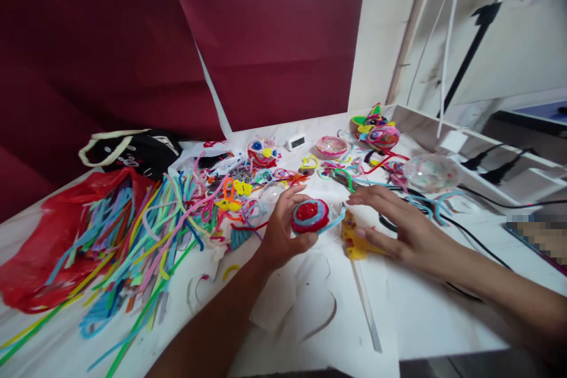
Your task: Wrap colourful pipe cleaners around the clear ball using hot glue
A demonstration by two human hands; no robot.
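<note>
Paper scraps [287,298] are lying nearest, with both hands working just beyond them on the white table [443,319].

Left hand [279,230] is curling its fingers and thumb around a ball [310,215] wrapped in red and blue pipe cleaner, gripping it from the side so that the coiled face is staying turned up and in view; a loose blue tail is trailing off toward the right. Right hand [398,224] is lying open, fingers spread flat, holding nothing, its fingertips resting on or just over a yellow glue gun [354,239] that is sitting just beside the ball, within easy reach. Loose pipe cleaners [146,230] are spilling from a red bag [39,248] at the left, close to the left hand. Finished pieces [376,130], a clear dome [429,172] and a small clock [296,142] are sitting farther back, apart from the work.
</note>
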